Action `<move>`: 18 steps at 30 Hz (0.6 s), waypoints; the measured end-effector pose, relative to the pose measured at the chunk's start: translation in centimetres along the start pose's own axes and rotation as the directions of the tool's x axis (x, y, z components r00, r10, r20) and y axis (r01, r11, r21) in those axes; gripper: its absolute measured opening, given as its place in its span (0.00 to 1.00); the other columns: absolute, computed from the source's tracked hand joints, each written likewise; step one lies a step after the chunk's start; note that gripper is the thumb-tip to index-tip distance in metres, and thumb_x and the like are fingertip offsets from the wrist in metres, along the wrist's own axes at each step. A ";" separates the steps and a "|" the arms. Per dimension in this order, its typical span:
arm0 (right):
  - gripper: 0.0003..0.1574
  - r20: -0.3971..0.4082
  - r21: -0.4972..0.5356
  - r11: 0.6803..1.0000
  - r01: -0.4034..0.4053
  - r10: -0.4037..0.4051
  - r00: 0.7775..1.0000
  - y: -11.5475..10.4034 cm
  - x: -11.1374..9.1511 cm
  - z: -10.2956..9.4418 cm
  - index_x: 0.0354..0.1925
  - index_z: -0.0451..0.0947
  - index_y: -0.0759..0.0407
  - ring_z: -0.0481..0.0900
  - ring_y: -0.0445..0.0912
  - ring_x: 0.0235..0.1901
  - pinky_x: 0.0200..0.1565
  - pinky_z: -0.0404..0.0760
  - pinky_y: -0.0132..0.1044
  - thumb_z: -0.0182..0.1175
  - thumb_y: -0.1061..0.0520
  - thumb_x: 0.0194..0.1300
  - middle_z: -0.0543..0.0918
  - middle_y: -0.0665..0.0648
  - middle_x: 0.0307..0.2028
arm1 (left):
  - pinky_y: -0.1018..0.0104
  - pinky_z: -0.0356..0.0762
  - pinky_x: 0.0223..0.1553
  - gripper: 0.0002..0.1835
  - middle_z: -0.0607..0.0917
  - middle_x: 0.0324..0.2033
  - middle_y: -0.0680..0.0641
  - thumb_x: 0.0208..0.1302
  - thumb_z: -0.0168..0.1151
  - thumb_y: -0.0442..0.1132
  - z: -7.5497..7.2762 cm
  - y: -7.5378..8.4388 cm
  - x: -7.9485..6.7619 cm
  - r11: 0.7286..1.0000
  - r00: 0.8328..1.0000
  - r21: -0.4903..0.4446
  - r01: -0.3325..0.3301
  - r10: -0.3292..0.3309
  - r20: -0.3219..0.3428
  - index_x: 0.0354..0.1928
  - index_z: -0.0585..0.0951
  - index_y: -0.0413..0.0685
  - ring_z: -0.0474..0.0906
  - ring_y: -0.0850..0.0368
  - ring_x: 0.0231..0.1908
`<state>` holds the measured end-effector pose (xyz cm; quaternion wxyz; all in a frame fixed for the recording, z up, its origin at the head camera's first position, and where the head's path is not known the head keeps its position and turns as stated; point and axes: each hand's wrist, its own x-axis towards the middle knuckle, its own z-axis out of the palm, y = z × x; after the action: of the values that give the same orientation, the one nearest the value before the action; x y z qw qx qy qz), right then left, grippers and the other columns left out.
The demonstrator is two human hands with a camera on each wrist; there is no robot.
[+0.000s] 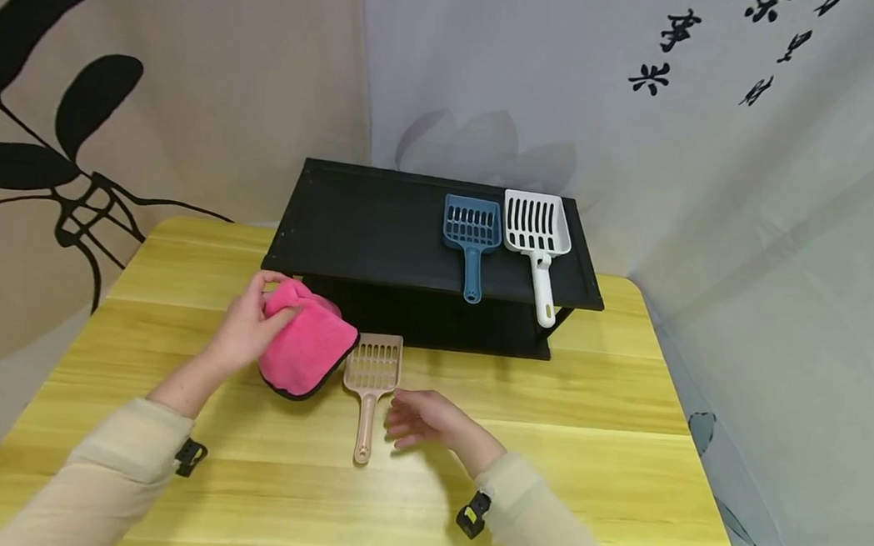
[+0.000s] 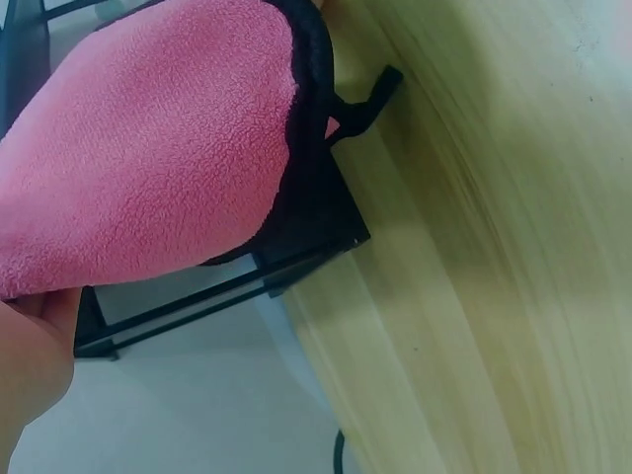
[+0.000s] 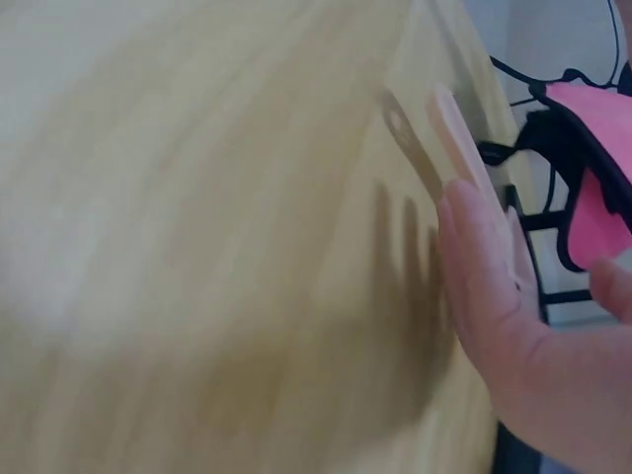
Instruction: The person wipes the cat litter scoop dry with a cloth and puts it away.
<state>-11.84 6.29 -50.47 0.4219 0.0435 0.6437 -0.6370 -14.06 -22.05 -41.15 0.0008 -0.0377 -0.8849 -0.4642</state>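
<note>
My left hand (image 1: 249,324) pinches a folded pink cloth (image 1: 305,344) with black edging, held over the table in front of the rack. In the left wrist view the cloth (image 2: 158,138) hides most of the fingers. Just right of it, a beige slotted litter scoop (image 1: 373,369) has its handle toward me. My right hand (image 1: 428,423) is beside the scoop's handle, fingers extended and holding nothing. In the right wrist view that hand (image 3: 504,336) partly covers the scoop (image 3: 459,138); whether they touch, I cannot tell.
A black rack (image 1: 380,228) stands at the back of the wooden table (image 1: 604,484). On its top right lie a blue litter scoop (image 1: 473,225) and a white one (image 1: 537,225), handles overhanging the front edge. Printed curtains (image 1: 494,76) hang behind.
</note>
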 end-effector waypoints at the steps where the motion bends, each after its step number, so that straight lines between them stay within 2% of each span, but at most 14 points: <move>1: 0.31 0.006 0.011 1.000 -0.008 0.008 1.000 0.4 0.1 0.3 0.57 0.65 0.76 0.81 0.46 0.33 0.41 0.83 0.46 0.44 0.49 0.71 0.78 0.68 0.45 | 0.70 0.77 0.32 0.24 0.80 0.46 0.31 0.67 0.54 0.37 0.1 -0.1 -0.1 1.000 1.000 -0.010 0.008 -0.008 0.003 0.60 0.60 0.38 0.80 0.51 0.35; 6: 0.32 0.016 0.056 0.997 -0.054 0.053 0.998 1.6 0.6 1.8 0.59 0.64 0.72 0.80 0.46 0.35 0.44 0.81 0.48 0.43 0.47 0.72 0.79 0.66 0.47 | 0.70 0.77 0.30 0.21 0.81 0.42 0.31 0.67 0.54 0.38 0.5 -0.2 -0.2 1.000 1.000 -0.016 0.010 -0.010 0.006 0.56 0.62 0.36 0.79 0.58 0.32; 10: 0.33 0.016 0.062 0.997 -0.041 0.040 0.999 1.7 0.9 2.5 0.61 0.63 0.70 0.79 0.47 0.40 0.49 0.79 0.47 0.39 0.45 0.73 0.78 0.67 0.50 | 0.70 0.76 0.32 0.20 0.81 0.43 0.32 0.68 0.54 0.38 0.5 -0.1 -0.2 1.000 1.000 -0.007 0.005 -0.005 0.007 0.57 0.62 0.38 0.79 0.53 0.35; 13: 0.30 0.025 0.114 0.993 -0.038 0.035 0.999 1.5 1.0 2.6 0.57 0.66 0.67 0.79 0.47 0.37 0.47 0.78 0.46 0.38 0.45 0.73 0.80 0.62 0.42 | 0.68 0.76 0.33 0.20 0.81 0.45 0.32 0.68 0.53 0.38 0.4 0.0 -0.1 1.000 1.000 -0.004 0.003 -0.003 0.011 0.57 0.62 0.38 0.80 0.48 0.37; 16: 0.25 0.034 0.217 0.975 -0.048 0.042 0.999 1.3 0.7 2.2 0.53 0.67 0.66 0.79 0.46 0.32 0.46 0.79 0.47 0.38 0.47 0.74 0.76 0.55 0.35 | 0.68 0.76 0.33 0.20 0.81 0.45 0.32 0.68 0.53 0.38 0.4 0.0 0.0 1.000 1.000 -0.004 -0.003 0.003 0.010 0.57 0.62 0.38 0.80 0.47 0.37; 18: 0.25 0.048 0.263 0.963 -0.052 0.041 0.998 1.1 0.3 1.5 0.55 0.65 0.67 0.80 0.46 0.31 0.44 0.80 0.47 0.37 0.49 0.74 0.75 0.56 0.34 | 0.68 0.76 0.33 0.20 0.80 0.45 0.32 0.68 0.53 0.37 0.4 0.0 -0.1 1.000 1.000 -0.012 -0.009 0.009 0.012 0.57 0.62 0.38 0.80 0.47 0.37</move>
<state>-10.61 5.06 -51.23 0.4409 0.1010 0.5426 -0.7078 -13.99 -21.68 -41.38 -0.0028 -0.0446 -0.8819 -0.4693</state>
